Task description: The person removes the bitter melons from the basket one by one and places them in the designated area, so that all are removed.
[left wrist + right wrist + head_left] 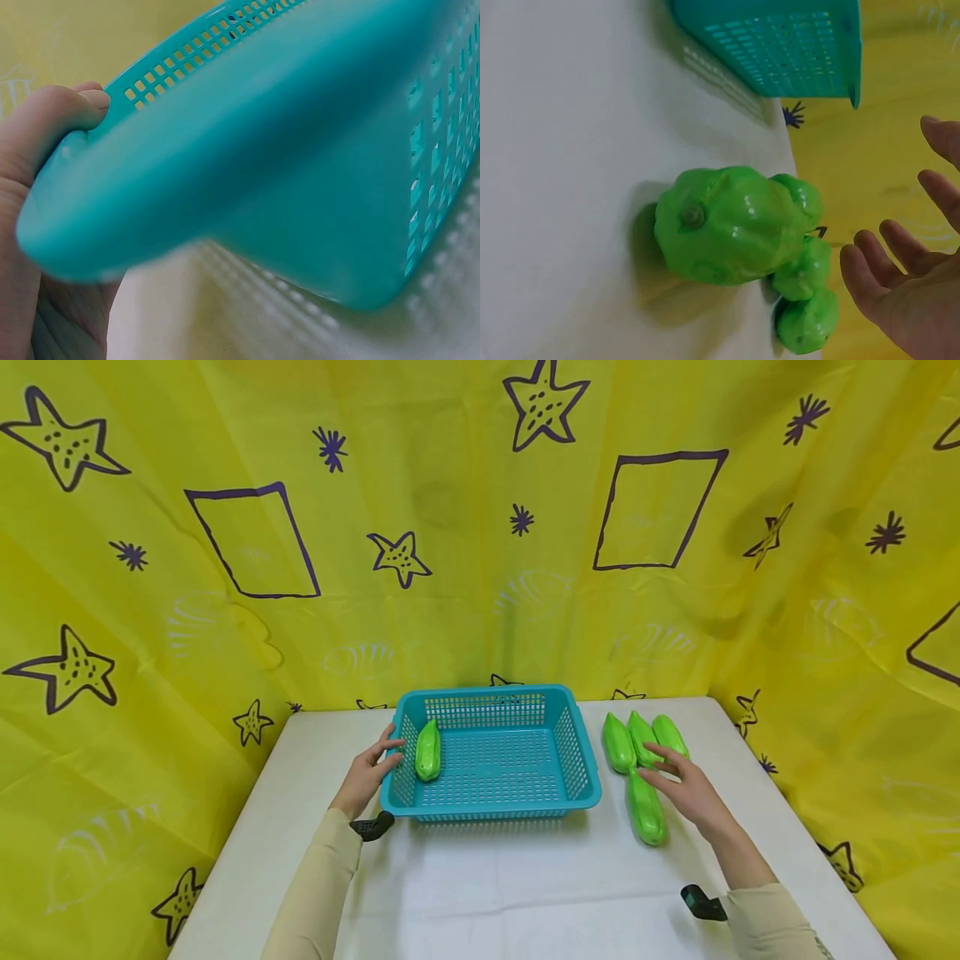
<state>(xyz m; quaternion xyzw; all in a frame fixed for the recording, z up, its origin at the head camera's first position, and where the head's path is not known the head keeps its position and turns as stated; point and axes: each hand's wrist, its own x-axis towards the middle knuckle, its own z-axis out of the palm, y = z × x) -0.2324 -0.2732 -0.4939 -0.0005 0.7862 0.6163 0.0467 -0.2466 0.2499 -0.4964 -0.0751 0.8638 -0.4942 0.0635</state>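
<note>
A teal plastic basket (480,810) with mesh walls stands on the white table. My left hand (369,768) holds its left rim; the left wrist view shows the thumb (71,105) over the rim and the other fingers below it. Inside, at the left wall, lies one glossy green gourd-like vegetable (428,752). To the right of the basket three similar green gourds (618,743) lie side by side, and another green gourd (646,810) lies nearer to me. My right hand (690,789) hovers over these with fingers spread, apart from them in the right wrist view.
White cloth covers the table (495,893). Yellow curtains (450,635) with drawn stars enclose its back and sides. Black wrist cameras (703,903) are worn at both wrists.
</note>
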